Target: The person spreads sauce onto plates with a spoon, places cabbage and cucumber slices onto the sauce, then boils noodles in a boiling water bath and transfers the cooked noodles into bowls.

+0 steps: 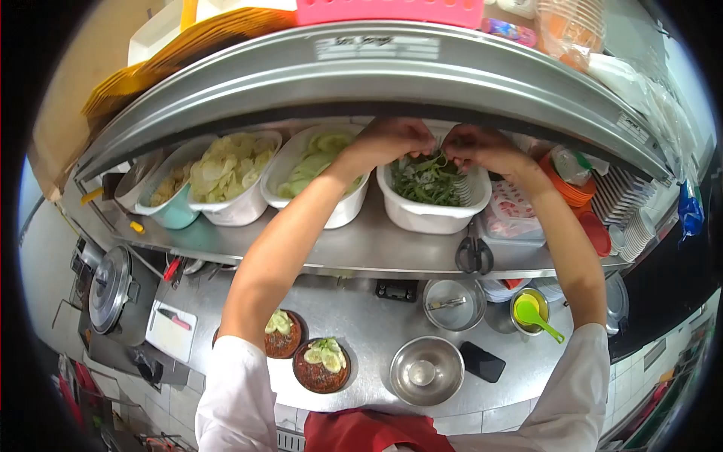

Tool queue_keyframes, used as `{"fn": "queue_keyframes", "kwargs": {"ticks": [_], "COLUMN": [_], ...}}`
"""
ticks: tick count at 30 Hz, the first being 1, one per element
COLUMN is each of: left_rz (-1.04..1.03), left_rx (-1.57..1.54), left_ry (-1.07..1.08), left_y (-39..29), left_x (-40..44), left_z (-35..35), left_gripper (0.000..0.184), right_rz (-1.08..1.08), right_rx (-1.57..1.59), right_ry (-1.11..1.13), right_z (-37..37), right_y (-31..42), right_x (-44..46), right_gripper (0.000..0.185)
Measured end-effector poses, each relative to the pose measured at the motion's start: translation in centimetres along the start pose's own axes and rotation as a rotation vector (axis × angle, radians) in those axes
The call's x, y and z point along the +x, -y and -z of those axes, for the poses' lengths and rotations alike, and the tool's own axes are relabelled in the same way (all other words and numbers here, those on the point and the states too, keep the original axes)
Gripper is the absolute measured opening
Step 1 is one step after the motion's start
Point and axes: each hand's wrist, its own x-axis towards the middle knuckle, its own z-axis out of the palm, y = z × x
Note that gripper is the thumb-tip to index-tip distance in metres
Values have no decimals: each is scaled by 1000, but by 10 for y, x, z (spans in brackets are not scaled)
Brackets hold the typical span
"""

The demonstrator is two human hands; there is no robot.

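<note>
Currently, the left hand [407, 142] and right hand [476, 146] are hovering close together over green leaves [429, 188], each grip pinching a thin sprig. Their white tub [425, 218] is standing just behind the shelf's [361, 245] front edge, where scissors [474, 258] are lying. Below, red food [319, 377] is sitting near the bench's [361, 320] near edge, left of a metal bowl [407, 379].
</note>
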Motion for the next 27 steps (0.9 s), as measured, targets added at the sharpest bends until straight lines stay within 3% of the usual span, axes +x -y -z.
{"fn": "queue_keyframes", "kwargs": {"ticks": [2, 4, 5, 7, 9, 13, 15, 17, 19, 20, 21, 23, 27], "left_rz": [-153, -111, -294, -370, -288, -17, 214, 464, 528, 584, 581, 586, 635], "left_rx": [-35, 109, 288, 168, 71, -20, -171, 216, 361, 528, 629, 720, 656], "left_ry": [-22, -270, -383, -497, -483, -477, -538, -622, -614, -611, -546, -623, -553], "left_y": [6, -15, -26, -36, -27, 47, 119, 175, 225, 247, 267, 278, 297], "left_x": [-4, -30, -55, -120, -191, -313, -371, -422, -449, -456, -458, -452, -445], "left_z": [4, 1, 3, 1, 1, 6, 7, 9, -13, -24, -34, -48, -54], "left_gripper": [12, 13, 15, 17, 14, 11, 10, 14, 17, 20, 29, 43, 52], "right_rz": [103, 218, 242, 238, 214, 172, 87, 95, 92, 201, 309, 323, 471], "right_rx": [-96, 27, 154, 387, 333, 643, 532, 295, 179, -72, -325, -432, -683], "right_ry": [-86, -185, -218, -228, -189, 20, 169, 201, 208, 253, 297, 310, 247], "right_z": [-11, -30, -48, -99, -152, -292, -361, -429, -485, -504, -520, -543, -562], "right_y": [19, 30, 48, 76, 85, 60, 38, 5, -31, -38, -42, -45, -49], "right_x": [-11, -22, -33, -57, -72, -61, -28, 12, 40, 52, 61, 70, 78], "right_gripper": [21, 24, 21, 18, 15, 12, 12, 8, 11, 12, 13, 15, 18]}}
